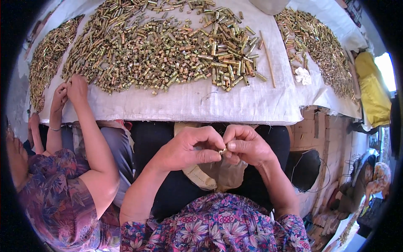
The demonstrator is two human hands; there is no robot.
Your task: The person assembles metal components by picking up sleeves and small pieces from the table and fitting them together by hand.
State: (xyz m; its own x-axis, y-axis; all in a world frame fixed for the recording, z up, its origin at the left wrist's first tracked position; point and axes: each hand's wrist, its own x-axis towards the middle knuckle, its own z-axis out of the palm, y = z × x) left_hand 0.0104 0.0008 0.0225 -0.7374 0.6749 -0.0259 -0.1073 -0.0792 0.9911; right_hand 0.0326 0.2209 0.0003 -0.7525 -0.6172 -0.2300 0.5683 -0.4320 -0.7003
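My left hand (191,148) and my right hand (245,145) meet over my lap, fingertips pinched together on a small brass-coloured metal piece (223,150). Below them lies a beige cloth pouch (218,174) on my dark trousers. In front of me a table covered with white woven sheeting (201,101) carries a big heap of short brass and steel tubes (168,46). Both hands are well short of the heap, below the table's near edge.
A person at my left in a flowered top reaches both hands (69,90) to the heap's left edge. More metal pieces lie at far left (46,59) and far right (319,46). A thin wooden stick (267,59), a crumpled white scrap (303,75), yellow cloth (371,90) and a brick wall (321,134) are at right.
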